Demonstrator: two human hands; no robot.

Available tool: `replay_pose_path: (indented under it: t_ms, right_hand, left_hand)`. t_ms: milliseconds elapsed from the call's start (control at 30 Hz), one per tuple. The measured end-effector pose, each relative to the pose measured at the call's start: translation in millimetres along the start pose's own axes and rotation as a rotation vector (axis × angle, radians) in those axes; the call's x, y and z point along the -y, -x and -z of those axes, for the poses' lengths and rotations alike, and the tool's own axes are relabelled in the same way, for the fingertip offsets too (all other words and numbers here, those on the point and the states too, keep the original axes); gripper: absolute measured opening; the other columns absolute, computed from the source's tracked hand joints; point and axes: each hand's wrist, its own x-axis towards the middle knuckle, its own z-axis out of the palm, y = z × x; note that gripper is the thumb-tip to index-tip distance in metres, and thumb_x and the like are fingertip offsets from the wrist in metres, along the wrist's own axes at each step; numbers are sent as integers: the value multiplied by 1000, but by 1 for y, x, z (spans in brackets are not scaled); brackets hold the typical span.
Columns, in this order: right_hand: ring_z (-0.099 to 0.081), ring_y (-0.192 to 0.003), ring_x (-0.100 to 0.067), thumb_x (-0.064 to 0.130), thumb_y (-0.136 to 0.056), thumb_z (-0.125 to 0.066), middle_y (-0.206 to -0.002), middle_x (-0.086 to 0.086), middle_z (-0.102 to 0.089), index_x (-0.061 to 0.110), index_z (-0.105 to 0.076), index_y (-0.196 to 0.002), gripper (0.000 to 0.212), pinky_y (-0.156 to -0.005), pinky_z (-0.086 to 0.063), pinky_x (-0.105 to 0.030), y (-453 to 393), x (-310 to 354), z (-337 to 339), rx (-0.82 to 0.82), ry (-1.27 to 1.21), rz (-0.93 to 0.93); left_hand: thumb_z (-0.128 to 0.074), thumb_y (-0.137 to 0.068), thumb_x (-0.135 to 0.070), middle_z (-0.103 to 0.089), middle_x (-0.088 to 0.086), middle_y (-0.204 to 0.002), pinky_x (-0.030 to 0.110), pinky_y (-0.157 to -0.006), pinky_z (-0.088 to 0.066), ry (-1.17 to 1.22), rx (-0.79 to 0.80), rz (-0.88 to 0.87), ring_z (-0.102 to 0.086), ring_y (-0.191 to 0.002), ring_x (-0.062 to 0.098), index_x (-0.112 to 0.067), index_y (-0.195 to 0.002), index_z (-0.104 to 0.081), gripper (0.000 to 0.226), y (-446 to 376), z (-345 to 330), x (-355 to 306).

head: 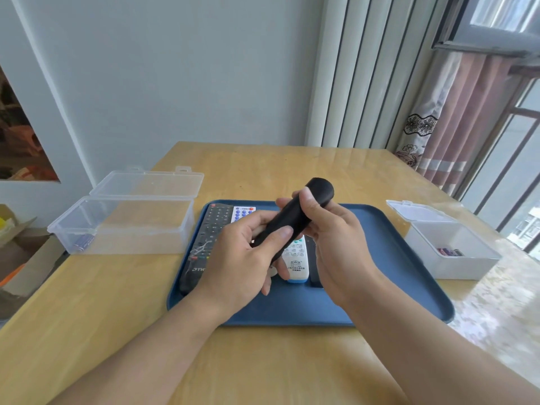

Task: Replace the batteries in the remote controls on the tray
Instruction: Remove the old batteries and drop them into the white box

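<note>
Your left hand [248,252] and right hand [327,229] both grip the black remote [295,217], held above the blue tray [380,287] with its back up. Push the cover hard and it may snap off suddenly, or the remote could slip onto the white remote [296,258] below.

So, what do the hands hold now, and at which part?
Both hands grip one black remote above the tray. The left hand holds its near, lower end; the right hand holds its middle.
</note>
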Motion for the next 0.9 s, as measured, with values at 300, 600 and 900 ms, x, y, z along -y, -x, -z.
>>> replay_pose_path:
  t_ms: [300, 600, 900]
  right_hand:
    - [-69, -100, -24, 38, -77, -79, -100, -7, -76, 10, -73, -97, 35, -105, -49, -46, -12, 6, 12, 58, 81, 19]
    - [-58, -65, -20, 29, -93, -69, -84, -8, -67, -7, -71, -107, 39, -58, -49, -22, 4, -18, -8, 233, 12, -235]
    - [-62, -77, -15, 31, -87, -74, -96, -9, -74, 3, -78, -105, 33, -77, -55, -23, 8, -22, -16, 163, -111, -264]
  left_hand:
    - [-79, -86, -16, -72, 5, -68, 27, -43, -41, 36, -171, -7, -57, -47, 19, -19, -104, -74, 20, -9, 13, -10]
    - [-60, -100, -19, -78, 11, -95, 33, -72, -55, 355, -233, 100, -72, -84, 24, -9, -104, -61, 11, -12, 13, -11]
    - [-43, -107, -9, -70, 15, -98, 43, -78, -61, 571, -205, 12, -72, -98, 34, -16, -111, -51, 11, -5, 4, -17]
